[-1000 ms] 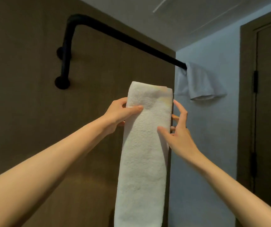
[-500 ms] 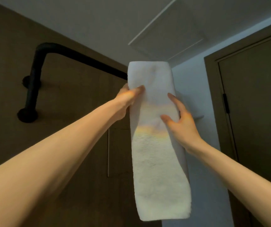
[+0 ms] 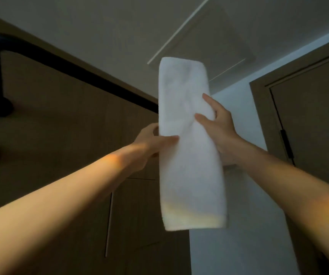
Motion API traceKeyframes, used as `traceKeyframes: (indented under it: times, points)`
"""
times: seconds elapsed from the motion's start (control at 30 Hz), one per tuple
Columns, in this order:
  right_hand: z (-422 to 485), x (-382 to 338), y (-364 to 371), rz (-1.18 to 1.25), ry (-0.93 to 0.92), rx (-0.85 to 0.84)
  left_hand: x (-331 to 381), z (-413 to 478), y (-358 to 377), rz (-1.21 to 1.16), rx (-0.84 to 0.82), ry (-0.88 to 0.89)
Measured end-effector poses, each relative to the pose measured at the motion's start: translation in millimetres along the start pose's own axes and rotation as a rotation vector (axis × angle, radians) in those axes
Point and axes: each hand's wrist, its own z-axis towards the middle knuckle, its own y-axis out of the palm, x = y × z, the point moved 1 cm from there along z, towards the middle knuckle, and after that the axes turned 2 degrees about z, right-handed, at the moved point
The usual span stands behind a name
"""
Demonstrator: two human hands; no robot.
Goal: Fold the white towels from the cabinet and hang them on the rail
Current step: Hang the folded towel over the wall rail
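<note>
Raised higher than half a second ago, the folded white towel (image 3: 189,165) now stands with its top edge well above the black rail (image 3: 80,73), against the ceiling. It is a long narrow strip held upright, and its lower end hangs free below the rail. The rail runs from its bend at the left edge of view and disappears behind the towel's left edge. Whether the cloth touches the rail cannot be told.

The left hand (image 3: 149,143) pinches the towel's left edge just below the rail, thumb across the front and fingers behind. The right hand (image 3: 217,126) grips the right edge a little higher, thumb and forefinger spread on the front. A brown door (image 3: 308,126) stands well right of the rail.
</note>
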Motion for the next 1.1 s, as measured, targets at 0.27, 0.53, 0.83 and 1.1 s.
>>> traceKeyframes:
  times: [0.27, 0.53, 0.83, 1.1]
  points:
    - [103.7, 66.3, 11.2, 0.201, 0.028, 0.055, -14.0, 64.1, 33.4, 0.038, 0.167, -0.046]
    - [132.7, 105.5, 41.6, -0.013, -0.059, -0.052, -44.7, 75.7, 46.4, 0.137, 0.263, -0.004]
    - [115.2, 98.6, 66.3, -0.255, -0.413, -0.216, -80.4, 79.5, 47.2, 0.393, 0.416, 0.176]
    - [113.0, 94.0, 71.3, -0.420, -0.391, -0.268, -91.3, 66.9, 21.5, 0.508, 0.799, 0.434]
